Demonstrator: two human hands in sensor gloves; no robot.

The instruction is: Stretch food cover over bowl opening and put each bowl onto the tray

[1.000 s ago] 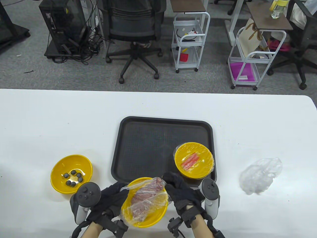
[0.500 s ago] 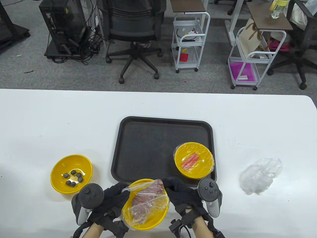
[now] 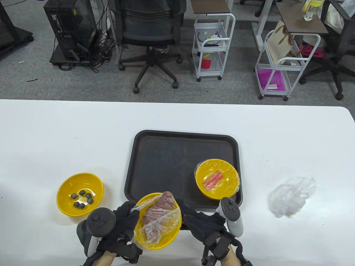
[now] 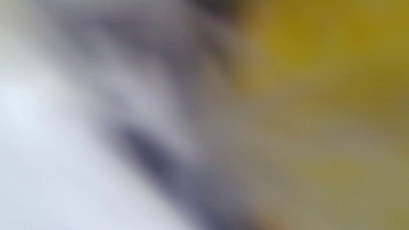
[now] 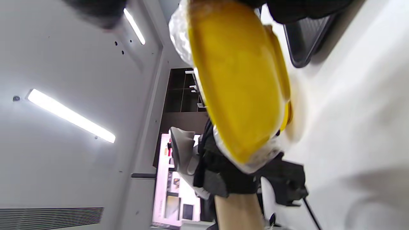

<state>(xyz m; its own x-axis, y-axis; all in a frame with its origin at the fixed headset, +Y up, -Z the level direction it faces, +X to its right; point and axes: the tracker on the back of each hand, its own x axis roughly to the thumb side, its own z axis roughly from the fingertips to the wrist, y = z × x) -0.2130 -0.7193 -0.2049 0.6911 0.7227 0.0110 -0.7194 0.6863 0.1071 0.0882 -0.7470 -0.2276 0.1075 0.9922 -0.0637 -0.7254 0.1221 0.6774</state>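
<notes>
Table view: both hands have lifted the meat bowl (image 3: 158, 221) and tipped it toward the tray (image 3: 155, 166) — left hand (image 3: 124, 224) and right hand (image 3: 201, 224) curled round its sides. Its food cover (image 3: 159, 219) looks loose, only partly stretched. Placement looks close.

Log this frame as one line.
phase: covering meat bowl | left hand: grips bowl | right hand: grips bowl | tray: one covered bowl | uncovered bowl: on table
</notes>
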